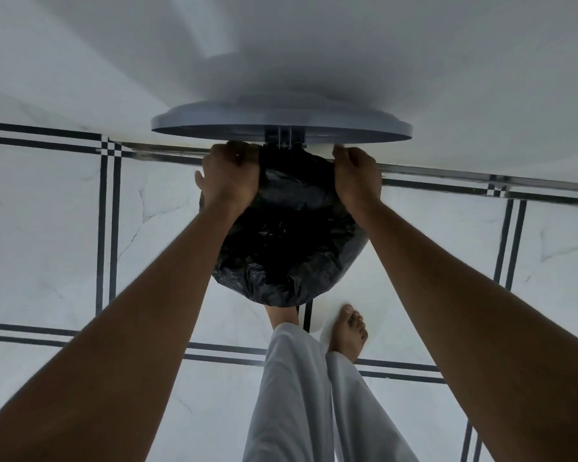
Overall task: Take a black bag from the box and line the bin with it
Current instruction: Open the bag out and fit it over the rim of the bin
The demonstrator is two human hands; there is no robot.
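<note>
- Our left hand [229,176] and right hand [356,180] both grip the black bag [287,235] at the bin's far rim.
- The bin [356,258] sits below and between them; the raised lid [281,126] is just beyond.

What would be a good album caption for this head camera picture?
Both hands, left hand and right hand, stretch black bag over bin under raised lid.

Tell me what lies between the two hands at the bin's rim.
In the head view, the black bag spans the stretch between the left hand and the right hand; each grips its edge, just below the raised grey lid.
</note>
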